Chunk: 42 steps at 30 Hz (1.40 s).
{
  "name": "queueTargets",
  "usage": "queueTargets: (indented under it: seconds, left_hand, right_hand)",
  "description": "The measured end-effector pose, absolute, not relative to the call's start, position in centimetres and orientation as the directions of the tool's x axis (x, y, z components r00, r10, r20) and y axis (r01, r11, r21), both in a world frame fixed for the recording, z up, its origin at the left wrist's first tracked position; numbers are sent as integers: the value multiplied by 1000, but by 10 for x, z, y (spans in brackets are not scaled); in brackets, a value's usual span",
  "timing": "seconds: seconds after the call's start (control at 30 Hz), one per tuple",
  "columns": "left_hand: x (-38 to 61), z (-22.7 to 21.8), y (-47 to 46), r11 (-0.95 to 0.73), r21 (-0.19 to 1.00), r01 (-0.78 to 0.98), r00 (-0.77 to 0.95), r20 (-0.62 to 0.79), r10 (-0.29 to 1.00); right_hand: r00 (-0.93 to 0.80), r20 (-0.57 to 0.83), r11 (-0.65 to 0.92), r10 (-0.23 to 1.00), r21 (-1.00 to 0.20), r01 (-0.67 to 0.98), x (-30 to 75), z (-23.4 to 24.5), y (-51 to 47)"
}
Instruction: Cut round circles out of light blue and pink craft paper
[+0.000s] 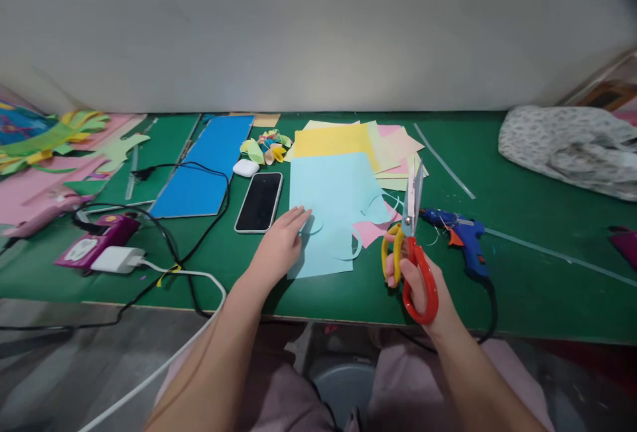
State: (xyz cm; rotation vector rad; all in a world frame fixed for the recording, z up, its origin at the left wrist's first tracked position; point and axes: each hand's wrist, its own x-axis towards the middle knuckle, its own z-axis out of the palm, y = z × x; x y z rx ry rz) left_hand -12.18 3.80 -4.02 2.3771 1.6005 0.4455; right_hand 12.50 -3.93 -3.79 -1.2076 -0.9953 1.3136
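Note:
My left hand point(286, 239) rests at the left edge of a light blue sheet of paper point(331, 190), fingers stretched out over it. By its fingertips a thin curl of blue paper point(315, 226) lies on the sheet; whether they touch is hard to see. My right hand point(415, 276) grips scissors point(410, 219) with one red and one yellow handle, the blades pointing away from me. More narrow blue curls point(357, 246) and a pink paper scrap point(371, 233) are between the sheet and the scissors. Yellow paper point(333, 140) shows behind the blue sheet.
A blue glue gun point(462, 233) with its cord lies right of the scissors. Left are a phone point(259, 203), a white case point(245, 168), paper petals point(269, 146), a blue board point(204, 166), a purple power strip point(97, 243) and tangled cables. Patterned fabric point(562, 146) sits far right.

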Motion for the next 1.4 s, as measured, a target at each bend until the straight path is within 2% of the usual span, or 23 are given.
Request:
queueTargets:
  seconds: [0.17, 0.27, 0.47, 0.63, 0.77, 0.8, 0.87, 0.9, 0.93, 1.0, 1.03, 1.2, 1.3, 1.4]
  left_hand:
    - [-127, -37, 35, -259, 461, 849, 206, 162, 965]
    - [-122, -37, 38, -239, 486, 841, 185, 157, 970]
    - [-109, -37, 43, -286, 393, 874, 300, 27, 953]
    - [-110, -41, 50, -346, 344, 873, 344, 68, 936]
    - [-109, -36, 58, -313, 342, 886, 329, 14, 944]
    - [-107, -34, 59, -314, 341, 886, 332, 5, 943]
    - [-100, -28, 58, -339, 349, 873, 361, 2, 932]
    - [-96, -25, 56, -365, 360, 859, 393, -6, 920]
    - [-91, -22, 53, -396, 373, 839, 434, -21, 901]
    - [-82, -16, 46, -453, 398, 798, 527, -97, 844]
    - [-79, -14, 43, -464, 396, 793, 551, -138, 823]
    - [-87, -7, 34, -458, 313, 832, 538, -260, 802]
    - [-105, -6, 37, -438, 294, 849, 513, -264, 817]
    - [-118, -10, 42, -420, 288, 860, 492, -253, 833]
  right_hand:
    - [51, -93, -86, 994, -989, -116, 126, -37, -40]
    - [29, -70, -67, 997, -992, -105, 127, -41, -41]
    - [18, -48, -45, 999, -987, -156, 129, -51, -39]
    - [40, -58, -50, 997, -981, -188, 131, -54, -39]
    - [137, -109, -109, 985, -994, -5, 144, -37, -25]
    - [172, -89, -106, 981, -990, 92, 150, -28, -15]
    - [195, -47, -82, 980, -981, 176, 163, -9, 11]
    - [168, 3, -57, 986, -934, 353, 170, 2, 28]
    - [142, 53, -35, 989, -830, 557, 176, 12, 47]
    - [66, 65, -32, 996, -431, 902, 185, 27, 86]
    - [58, 51, -36, 997, -355, 934, 186, 32, 105]
    - [8, -33, -13, 999, -170, 985, 181, 28, 170]
    - [5, -55, -11, 998, -115, 993, 178, 19, 183]
    - [-4, -14, 3, 1000, -95, 995, 172, 18, 181]
